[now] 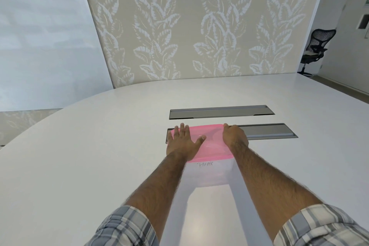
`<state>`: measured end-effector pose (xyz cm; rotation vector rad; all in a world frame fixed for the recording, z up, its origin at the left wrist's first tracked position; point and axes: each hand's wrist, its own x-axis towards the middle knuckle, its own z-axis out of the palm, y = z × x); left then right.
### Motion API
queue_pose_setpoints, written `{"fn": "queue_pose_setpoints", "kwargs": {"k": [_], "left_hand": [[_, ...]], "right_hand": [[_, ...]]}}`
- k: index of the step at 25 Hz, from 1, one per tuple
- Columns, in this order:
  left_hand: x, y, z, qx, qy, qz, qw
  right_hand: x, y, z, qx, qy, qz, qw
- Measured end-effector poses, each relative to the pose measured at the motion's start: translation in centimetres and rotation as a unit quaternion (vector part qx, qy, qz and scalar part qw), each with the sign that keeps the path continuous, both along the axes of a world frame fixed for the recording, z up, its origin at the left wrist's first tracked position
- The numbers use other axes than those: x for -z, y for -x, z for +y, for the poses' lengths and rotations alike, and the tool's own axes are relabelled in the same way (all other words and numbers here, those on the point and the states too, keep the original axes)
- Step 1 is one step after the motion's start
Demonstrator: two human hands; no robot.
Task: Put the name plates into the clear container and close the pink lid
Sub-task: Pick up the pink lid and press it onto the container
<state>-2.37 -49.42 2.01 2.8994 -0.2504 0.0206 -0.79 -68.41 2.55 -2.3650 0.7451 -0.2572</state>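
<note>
A clear container [209, 173] stands on the white table [79, 146] in front of me, with handwritten letters on its near wall. The pink lid [211, 144] lies on top of it. My left hand [183, 142] rests flat on the lid's left part, fingers spread toward the far edge. My right hand [234, 135] presses on the lid's right side, its fingers curled over the far right corner. The name plates cannot be made out through the container wall.
Two grey cable hatches are set into the table: one [220, 112] farther back, the other [269, 131] partly behind the container. A leaf-patterned wall [199, 26] rises behind the table. A black office chair [315, 50] stands at the far right.
</note>
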Motion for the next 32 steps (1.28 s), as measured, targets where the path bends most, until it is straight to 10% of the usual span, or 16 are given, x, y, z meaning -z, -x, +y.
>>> {"fn": "queue_pose_setpoints", "kwargs": {"k": [32], "left_hand": [[0.2, -0.2, 0.0, 0.017, -0.034, 0.007, 0.999]], "right_hand": [[-1.8, -5.7, -0.6, -0.1, 0.027, 0.084, 0.991]]}}
